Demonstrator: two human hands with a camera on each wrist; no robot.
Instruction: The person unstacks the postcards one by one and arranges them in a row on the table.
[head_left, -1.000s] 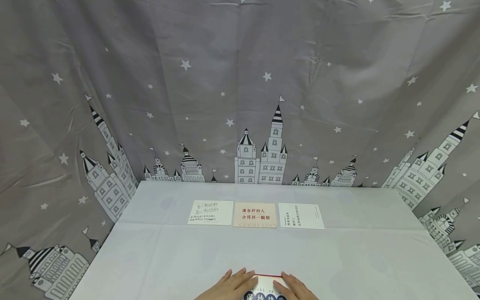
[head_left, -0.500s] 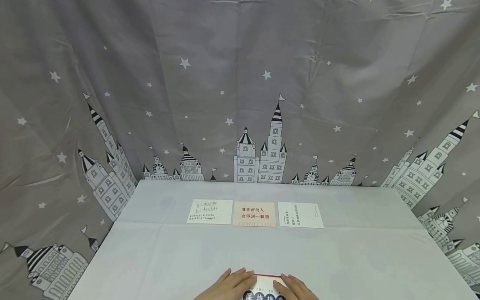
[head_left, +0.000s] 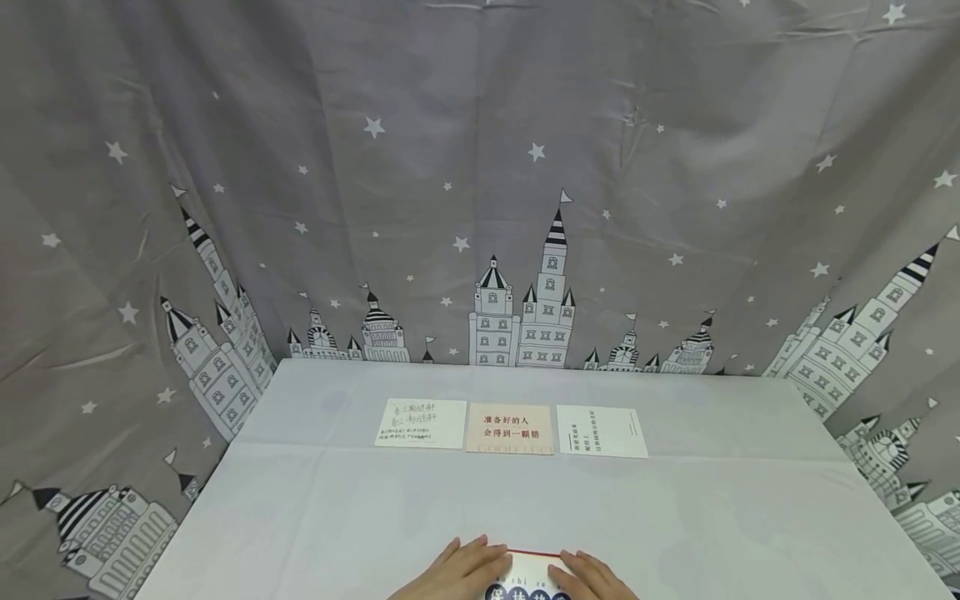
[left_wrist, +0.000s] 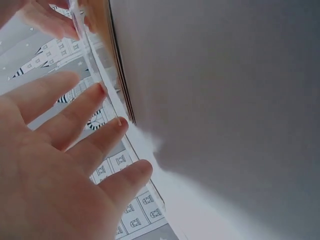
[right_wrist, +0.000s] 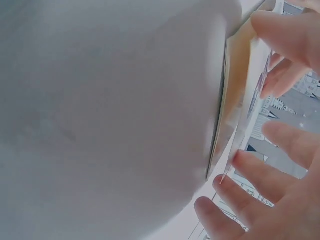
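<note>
A white flat packet (head_left: 531, 568) with a red line along its far edge and dark blue round marks bearing characters lies at the bottom centre of the head view. My left hand (head_left: 457, 575) rests at its left side, fingers extended and tips near the far corner. On the other side, my right hand (head_left: 592, 575) lies with fingertips over the packet's face. The left wrist view shows spread left fingers (left_wrist: 100, 145) along a clear edge. In the right wrist view, a tan layer (right_wrist: 240, 75) shows inside the packet, with the right thumb (right_wrist: 280, 35) by its edge.
Three cards lie in a row toward the back of the white table (head_left: 360, 500): a handwritten white card (head_left: 420, 425), a cream card with red characters (head_left: 510, 443) and a white card with sideways text (head_left: 618, 429). A grey curtain (head_left: 420, 108) printed with castles and stars surrounds the table.
</note>
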